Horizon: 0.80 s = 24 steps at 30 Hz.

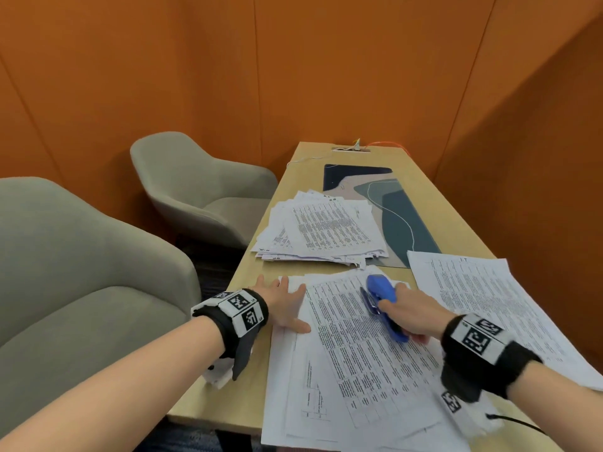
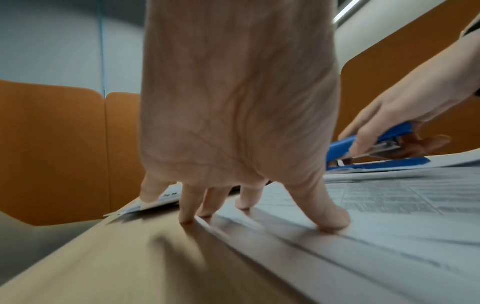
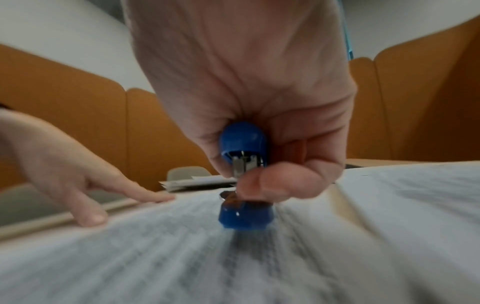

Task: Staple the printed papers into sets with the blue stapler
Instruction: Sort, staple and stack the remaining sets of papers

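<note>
We see the blue stapler (image 1: 385,305) lying on the near sheets of the printed papers (image 1: 355,363) at the table (image 1: 248,380) front, its rounded plastic top lifted off the flat blue base so the metal staple channel shows between them. The right hand (image 1: 412,316) is wrapped round it, fingers curled over the top and thumb against the side. The left hand (image 1: 284,305) lies spread, fingers straight, pressing the papers' left edge. A second fanned stack (image 1: 321,230) lies farther back.
</note>
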Each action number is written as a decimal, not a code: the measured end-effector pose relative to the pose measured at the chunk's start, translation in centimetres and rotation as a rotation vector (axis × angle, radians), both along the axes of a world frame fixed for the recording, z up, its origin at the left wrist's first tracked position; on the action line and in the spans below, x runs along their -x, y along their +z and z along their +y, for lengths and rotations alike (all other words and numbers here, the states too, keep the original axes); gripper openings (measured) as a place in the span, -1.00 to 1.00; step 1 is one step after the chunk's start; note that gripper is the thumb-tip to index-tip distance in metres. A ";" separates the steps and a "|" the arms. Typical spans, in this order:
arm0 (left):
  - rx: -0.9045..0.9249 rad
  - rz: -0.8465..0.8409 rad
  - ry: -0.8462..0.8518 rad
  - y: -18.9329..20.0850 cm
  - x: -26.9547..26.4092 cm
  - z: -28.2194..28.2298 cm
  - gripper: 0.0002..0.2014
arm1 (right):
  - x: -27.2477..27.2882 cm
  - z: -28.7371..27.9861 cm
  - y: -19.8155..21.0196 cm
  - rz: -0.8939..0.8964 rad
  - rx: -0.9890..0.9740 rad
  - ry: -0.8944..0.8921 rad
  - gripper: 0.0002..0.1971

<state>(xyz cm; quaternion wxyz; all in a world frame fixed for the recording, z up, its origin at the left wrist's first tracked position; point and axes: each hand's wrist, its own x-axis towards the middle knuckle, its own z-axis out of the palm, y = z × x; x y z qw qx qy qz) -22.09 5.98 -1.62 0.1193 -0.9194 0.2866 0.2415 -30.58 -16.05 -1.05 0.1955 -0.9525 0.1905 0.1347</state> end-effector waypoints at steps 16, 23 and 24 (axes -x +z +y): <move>0.166 -0.116 -0.083 -1.1 0.7 -10.1 -0.40 | 1.6 -1.4 -1.1 0.017 0.055 -0.019 -0.53; 0.170 0.031 0.022 -2.6 0.0 -9.0 0.02 | 1.2 -1.4 -0.5 -0.003 0.039 -0.014 -0.53; 0.162 0.034 0.021 -2.6 -0.1 -8.9 0.06 | 1.0 -1.3 -0.2 -0.014 0.044 -0.007 -0.53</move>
